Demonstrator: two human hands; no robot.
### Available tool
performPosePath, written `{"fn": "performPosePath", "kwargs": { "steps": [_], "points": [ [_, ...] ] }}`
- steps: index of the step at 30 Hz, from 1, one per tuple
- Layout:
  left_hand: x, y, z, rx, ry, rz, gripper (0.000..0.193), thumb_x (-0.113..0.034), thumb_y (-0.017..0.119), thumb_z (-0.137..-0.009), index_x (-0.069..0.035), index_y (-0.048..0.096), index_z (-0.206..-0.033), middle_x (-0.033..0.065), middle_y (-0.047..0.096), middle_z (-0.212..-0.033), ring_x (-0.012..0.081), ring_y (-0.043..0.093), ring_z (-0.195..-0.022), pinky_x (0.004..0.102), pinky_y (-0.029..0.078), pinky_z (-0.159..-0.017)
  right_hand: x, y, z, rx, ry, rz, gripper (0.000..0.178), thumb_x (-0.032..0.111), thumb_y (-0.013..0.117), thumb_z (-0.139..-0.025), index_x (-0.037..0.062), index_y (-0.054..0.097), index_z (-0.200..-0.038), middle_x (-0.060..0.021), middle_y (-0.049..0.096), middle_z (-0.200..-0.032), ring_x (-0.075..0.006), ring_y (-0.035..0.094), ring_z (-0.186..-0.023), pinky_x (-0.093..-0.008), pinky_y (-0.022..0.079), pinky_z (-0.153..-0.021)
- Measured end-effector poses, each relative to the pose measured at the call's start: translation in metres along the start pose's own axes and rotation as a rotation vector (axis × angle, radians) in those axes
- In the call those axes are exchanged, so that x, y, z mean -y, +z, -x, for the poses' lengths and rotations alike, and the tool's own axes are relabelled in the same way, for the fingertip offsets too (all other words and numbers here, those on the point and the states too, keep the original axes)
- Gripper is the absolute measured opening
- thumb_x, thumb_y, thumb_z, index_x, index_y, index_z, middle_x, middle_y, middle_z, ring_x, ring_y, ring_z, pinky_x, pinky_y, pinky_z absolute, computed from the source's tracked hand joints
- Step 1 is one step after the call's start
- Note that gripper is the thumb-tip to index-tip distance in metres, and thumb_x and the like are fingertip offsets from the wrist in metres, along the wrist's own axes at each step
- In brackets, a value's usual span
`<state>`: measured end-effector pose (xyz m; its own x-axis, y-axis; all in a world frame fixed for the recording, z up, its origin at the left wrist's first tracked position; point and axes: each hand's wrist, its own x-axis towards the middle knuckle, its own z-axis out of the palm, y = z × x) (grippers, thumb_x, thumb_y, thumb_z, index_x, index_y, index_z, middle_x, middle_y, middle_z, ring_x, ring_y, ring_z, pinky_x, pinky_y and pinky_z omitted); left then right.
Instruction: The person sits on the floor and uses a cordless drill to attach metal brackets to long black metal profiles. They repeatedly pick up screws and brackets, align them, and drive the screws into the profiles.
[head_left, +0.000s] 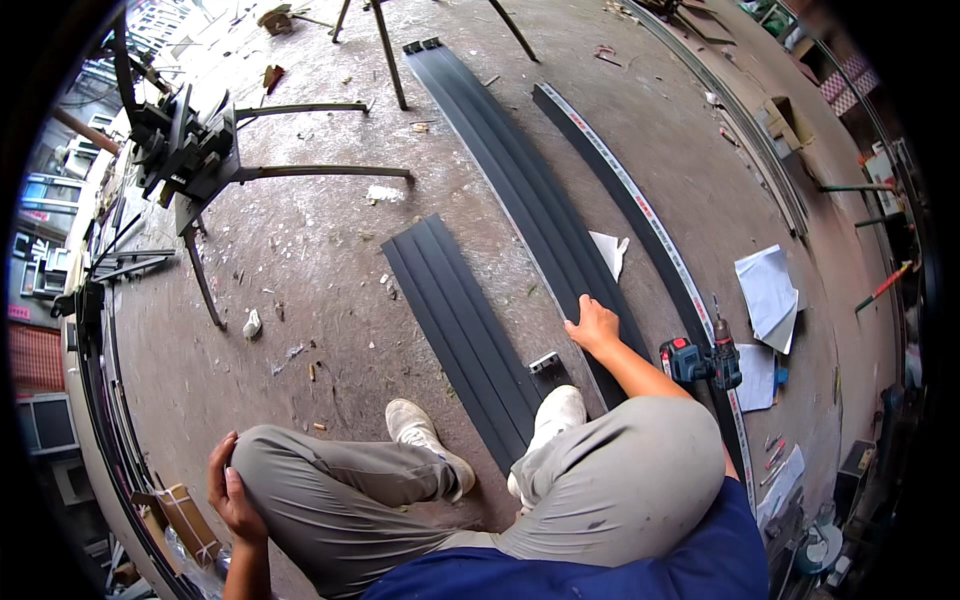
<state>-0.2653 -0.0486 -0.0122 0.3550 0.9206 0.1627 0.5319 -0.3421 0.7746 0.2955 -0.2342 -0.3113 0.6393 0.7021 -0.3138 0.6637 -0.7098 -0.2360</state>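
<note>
My right hand (597,325) is at the left edge of a long dark-grey grooved metal profile (500,150), with its thumb over the edge and its fingers curled in; their tips are partly hidden. My left hand (235,490) rests against my left knee, fingers apart and holding nothing. Left of the long profile lies a shorter, wider grooved panel (455,310), its near end beside my right shoe. A small metal end piece (544,362) sits on that panel's right edge. To the right, a cordless drill (705,360) with a red-and-black battery lies across a narrow dark strip (630,190) with printed film.
A black metal stand (205,160) with splayed legs stands at the upper left. White paper sheets (768,295) lie right of the drill, with pens (773,455) nearer me. Long rails (740,100) run along the right side. Scraps litter the concrete floor (310,270).
</note>
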Motion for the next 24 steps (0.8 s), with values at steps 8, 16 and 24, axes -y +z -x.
{"fn": "performPosePath", "kwargs": {
  "steps": [8,16,24],
  "points": [
    [-0.003,0.002,0.016,0.032,-0.220,0.313,0.051,-0.026,0.034,-0.106,0.008,0.049,-0.141,0.0212,0.056,-0.141,0.0318,0.054,-0.128,0.0417,0.039,-0.112,-0.080,0.015,0.122,-0.028,-0.016,-0.149,0.039,0.031,0.075,-0.083,0.0094,0.060,-0.112,-0.0152,0.063,-0.114,-0.0377,0.065,-0.106,-0.0486,0.054,-0.086],
    [0.012,-0.013,0.020,0.041,-0.172,-0.058,0.057,-0.036,0.033,-0.107,0.005,0.050,-0.142,0.0200,0.054,-0.141,0.0320,0.055,-0.126,0.0430,0.043,-0.108,-0.205,0.020,0.327,-0.116,0.656,-0.297,0.049,0.041,0.076,-0.082,0.0097,0.063,-0.117,-0.0134,0.065,-0.119,-0.0334,0.064,-0.110,-0.0455,0.053,-0.091],
    [0.032,-0.029,0.032,-0.002,-0.200,-0.081,0.055,-0.036,0.028,-0.105,-0.005,0.045,-0.148,0.0104,0.053,-0.142,0.0214,0.056,-0.116,0.0323,0.044,-0.086,-0.206,0.071,0.405,0.139,0.630,0.043,0.137,0.055,0.091,-0.058,0.0125,0.013,-0.162,-0.0233,0.019,-0.164,-0.0411,0.021,-0.152,-0.0512,0.020,-0.123]
  ]
}}
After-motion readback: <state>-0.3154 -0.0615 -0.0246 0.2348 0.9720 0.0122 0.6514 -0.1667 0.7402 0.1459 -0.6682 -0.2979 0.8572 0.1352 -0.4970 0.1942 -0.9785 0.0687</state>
